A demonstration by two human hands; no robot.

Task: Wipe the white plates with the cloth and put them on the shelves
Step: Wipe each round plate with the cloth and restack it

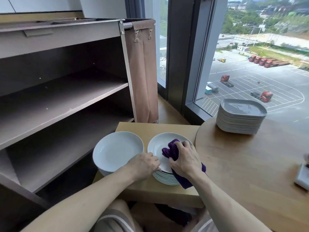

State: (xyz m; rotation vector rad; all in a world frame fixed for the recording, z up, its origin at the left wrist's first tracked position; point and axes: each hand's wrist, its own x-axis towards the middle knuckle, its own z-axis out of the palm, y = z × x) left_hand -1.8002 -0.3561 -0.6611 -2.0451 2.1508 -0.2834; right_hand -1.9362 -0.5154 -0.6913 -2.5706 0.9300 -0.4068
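Two stacks of round white plates stand side by side on a small wooden stand (150, 128). My right hand (184, 159) grips a purple cloth (172, 149) and presses it onto the top plate of the right stack (157, 144). At that plate's near left rim my left hand (144, 163) holds the edge with curled fingers. The left stack (117, 149) is untouched. To the left is the brown trolley with its bare shelves (66, 97).
A stack of grey squarish plates (240, 118) stands at the far edge of the round wooden table (250, 164) on the right. A white object (303, 178) lies at the table's right edge. A brown fabric bag (142, 72) hangs on the trolley's side, by the window.
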